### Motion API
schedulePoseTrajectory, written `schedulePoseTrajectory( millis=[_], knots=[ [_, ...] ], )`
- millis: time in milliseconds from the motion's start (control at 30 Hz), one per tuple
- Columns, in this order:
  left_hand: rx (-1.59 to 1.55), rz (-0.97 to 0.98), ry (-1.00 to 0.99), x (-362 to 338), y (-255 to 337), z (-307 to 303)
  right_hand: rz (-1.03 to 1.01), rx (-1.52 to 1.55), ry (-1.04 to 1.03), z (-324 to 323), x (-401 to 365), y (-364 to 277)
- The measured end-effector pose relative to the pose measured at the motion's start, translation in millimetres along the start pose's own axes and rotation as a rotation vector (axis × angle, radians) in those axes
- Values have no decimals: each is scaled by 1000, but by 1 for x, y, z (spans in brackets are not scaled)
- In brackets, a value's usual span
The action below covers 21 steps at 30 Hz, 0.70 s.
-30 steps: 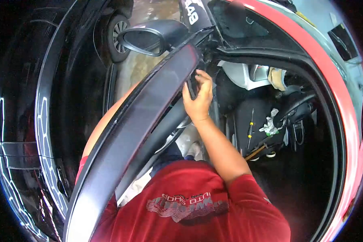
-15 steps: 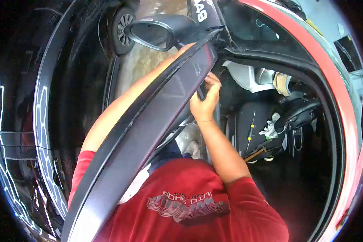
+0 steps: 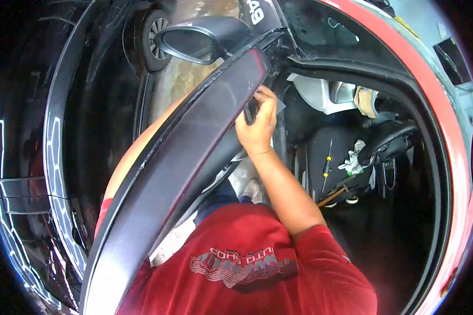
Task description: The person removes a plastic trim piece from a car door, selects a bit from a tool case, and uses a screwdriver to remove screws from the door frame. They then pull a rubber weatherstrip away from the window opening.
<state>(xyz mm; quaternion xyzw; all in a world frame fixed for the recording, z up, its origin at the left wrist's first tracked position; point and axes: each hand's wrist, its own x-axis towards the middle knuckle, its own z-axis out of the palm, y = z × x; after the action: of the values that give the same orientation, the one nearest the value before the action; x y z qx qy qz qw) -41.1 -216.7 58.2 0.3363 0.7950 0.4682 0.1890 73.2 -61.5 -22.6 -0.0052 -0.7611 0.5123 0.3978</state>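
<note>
A car door [image 3: 194,123] with a dark trim panel runs diagonally in front of me, its top edge facing up. My right hand [image 3: 258,121] is at the inner side of the door near its front end, fingers curled against the panel edge around a dark part, perhaps the door pull. My left forearm [image 3: 155,123] reaches along the door's outer side, and the hand is hidden behind the door. Beyond it the black side mirror [image 3: 231,35] juts out from the door's front corner.
To the right is the red-framed door opening [image 3: 420,79]. On the seat lie a yellow-and-black screwdriver [image 3: 327,167], crumpled white paper [image 3: 353,157] and a wooden-handled hammer [image 3: 333,196]. A steering wheel [image 3: 394,139] is beside them. A glossy black car [image 3: 100,105] stands at the left.
The door's front end and my right hand have shifted slightly left in view. My left hand, partly visible near the mirror before, is now hidden behind the door.
</note>
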Motion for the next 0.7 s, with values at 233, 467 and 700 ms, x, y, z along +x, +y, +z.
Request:
schedulePoseTrajectory(
  millis=[233,467,700],
  knots=[
    [4,-6,-13,-5,6,-7,-23,-226,-99,5,14,-28],
    [-6,-13,-21,-13,13,-11,5,-200,-103,10,14,-24],
    [-30,14,-30,-18,6,-20,-96,-302,-116,10,12,-29]
  ],
)
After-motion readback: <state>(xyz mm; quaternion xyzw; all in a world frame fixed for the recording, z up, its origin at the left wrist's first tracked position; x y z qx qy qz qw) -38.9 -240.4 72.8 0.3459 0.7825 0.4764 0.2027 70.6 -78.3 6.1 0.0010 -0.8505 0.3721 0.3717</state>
